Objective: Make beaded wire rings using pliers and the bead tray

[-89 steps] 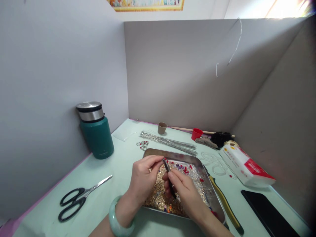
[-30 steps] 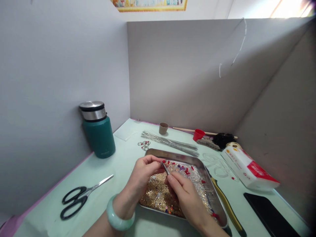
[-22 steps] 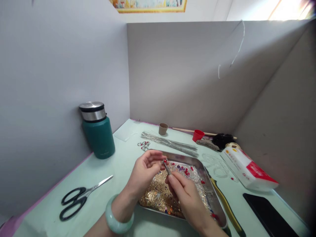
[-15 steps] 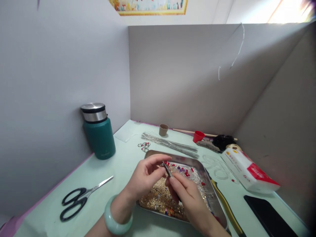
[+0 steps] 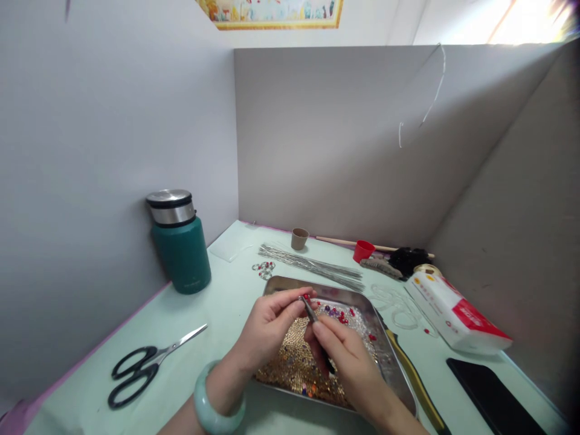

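Observation:
My left hand [image 5: 273, 323], with a pale green bangle [image 5: 219, 399] on its wrist, is closed in a pinch over the far part of the metal tray. Red shows at its fingertips, but the small piece there is too tiny to make out. Wrapped in my right hand [image 5: 347, 350] is a pair of pliers [image 5: 310, 312] with grey jaws and dark handles. The jaw tips meet the left fingertips. Below both hands lies the tray [image 5: 335, 291], holding gold beads [image 5: 294, 344], clear beads [image 5: 361, 323] and some red and purple ones.
Scissors [image 5: 151, 365] lie at left, near a green flask [image 5: 182, 254]. Behind the tray are wires [image 5: 312, 266], beaded rings [image 5: 264, 269], a brown cup [image 5: 299, 238] and a red cup [image 5: 363, 251]. To the right are wire loops [image 5: 399, 308], a tissue pack [image 5: 457, 311] and a phone [image 5: 493, 396].
The left hand's thumb and index finger have drawn closer together at the plier tips. The right hand has shifted only slightly, and the objects on the table stay put.

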### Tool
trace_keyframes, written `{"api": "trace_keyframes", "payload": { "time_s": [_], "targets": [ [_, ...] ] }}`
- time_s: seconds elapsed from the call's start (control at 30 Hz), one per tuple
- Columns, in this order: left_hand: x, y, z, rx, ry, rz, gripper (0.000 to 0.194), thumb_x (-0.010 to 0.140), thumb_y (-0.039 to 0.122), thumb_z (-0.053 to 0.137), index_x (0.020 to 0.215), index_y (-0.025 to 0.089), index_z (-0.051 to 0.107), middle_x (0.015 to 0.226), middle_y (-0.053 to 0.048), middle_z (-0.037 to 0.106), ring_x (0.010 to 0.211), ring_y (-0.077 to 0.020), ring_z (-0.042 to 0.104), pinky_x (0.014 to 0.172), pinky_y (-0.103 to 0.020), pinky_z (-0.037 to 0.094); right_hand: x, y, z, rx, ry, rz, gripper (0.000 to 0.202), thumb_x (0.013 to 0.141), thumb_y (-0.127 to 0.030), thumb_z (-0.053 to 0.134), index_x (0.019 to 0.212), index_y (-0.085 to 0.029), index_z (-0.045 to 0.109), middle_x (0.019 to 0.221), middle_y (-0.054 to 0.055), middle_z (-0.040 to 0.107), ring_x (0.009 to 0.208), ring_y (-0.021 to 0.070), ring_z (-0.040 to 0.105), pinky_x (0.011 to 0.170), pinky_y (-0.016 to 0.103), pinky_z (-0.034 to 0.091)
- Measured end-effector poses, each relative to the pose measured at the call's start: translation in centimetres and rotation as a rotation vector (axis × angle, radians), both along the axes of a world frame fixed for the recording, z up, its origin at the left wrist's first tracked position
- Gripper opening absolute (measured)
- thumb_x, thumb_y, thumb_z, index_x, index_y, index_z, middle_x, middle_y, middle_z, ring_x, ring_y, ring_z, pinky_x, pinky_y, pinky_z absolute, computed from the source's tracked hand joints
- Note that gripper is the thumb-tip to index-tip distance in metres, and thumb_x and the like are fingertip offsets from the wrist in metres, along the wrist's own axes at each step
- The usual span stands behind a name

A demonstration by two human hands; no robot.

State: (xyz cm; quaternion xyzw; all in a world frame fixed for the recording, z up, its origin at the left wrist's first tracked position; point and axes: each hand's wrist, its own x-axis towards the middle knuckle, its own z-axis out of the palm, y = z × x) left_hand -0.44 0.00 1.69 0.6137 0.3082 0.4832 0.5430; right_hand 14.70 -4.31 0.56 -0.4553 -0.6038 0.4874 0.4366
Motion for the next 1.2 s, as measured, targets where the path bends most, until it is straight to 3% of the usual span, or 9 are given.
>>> {"api": "trace_keyframes", "payload": {
  "time_s": [0.13, 0.43, 0.73, 0.97, 1.2],
  "targets": [
    [-0.15, 0.13, -0.04, -0.053, -0.064, -0.011, 0.028, 0.089, 0.029, 0.05, 0.108, 0.016, 0.065, 0.112, -0.01, 0.067, 0.1, -0.0225, 0.063, 0.088, -0.036, 0.05, 0.14, 0.25, -0.2, -0.007, 0.004, 0.014, 0.035, 0.093, -0.042, 0.041, 0.07, -0.017, 0.05, 0.055, -0.004, 0.041, 0.048, 0.0098, 0.039, 0.044, 0.023, 0.029],
    [0.04, 0.64, -0.1, -0.185, -0.058, 0.04, 0.017, 0.083, 0.025, 0.055, 0.089, 0.013, 0.066, 0.087, -0.007, 0.07, 0.073, -0.0147, 0.063, 0.073, -0.029, 0.052, 0.41, 0.78, -0.88, -0.111, 0.056, 0.065, 0.032, 0.091, -0.042, 0.045, 0.073, -0.017, 0.054, 0.06, -0.002, 0.049, 0.054, 0.0119, 0.048, 0.047, 0.022, 0.035],
    [0.35, 0.63, -0.5, -0.235, -0.047, 0.067, 0.02, 0.082, 0.028, 0.056, 0.087, 0.011, 0.065, 0.084, -0.007, 0.07, 0.071, -0.0149, 0.064, 0.072, -0.03, 0.053, 0.11, 0.63, -0.49, -0.057, -0.051, -0.017, 0.034, 0.09, -0.041, 0.045, 0.068, -0.017, 0.053, 0.056, -0.003, 0.046, 0.051, 0.0109, 0.045, 0.047, 0.022, 0.034],
    [0.41, 0.72, -0.53, -0.265, -0.153, 0.132, 0.019, 0.081, 0.032, 0.059, 0.087, 0.014, 0.058, 0.083, -0.005, 0.069, 0.07, -0.0145, 0.065, 0.069, -0.029, 0.053, -0.14, 0.41, -0.45, -0.195, 0.103, 0.009, 0.03, 0.088, -0.044, 0.048, 0.076, -0.017, 0.055, 0.064, -0.001, 0.053, 0.056, 0.0125, 0.051, 0.051, 0.023, 0.038],
    [0.4, 0.89, -0.62, -0.279, -0.132, 0.087, 0.022, 0.083, 0.035, 0.057, 0.09, 0.014, 0.054, 0.081, -0.004, 0.067, 0.065, -0.0128, 0.064, 0.065, -0.027, 0.053, -0.2, 0.38, -0.5, -0.172, 0.113, -0.028, 0.031, 0.087, -0.045, 0.05, 0.074, -0.017, 0.054, 0.063, -0.001, 0.054, 0.053, 0.0114, 0.051, 0.049, 0.022, 0.037]
  ]
}}
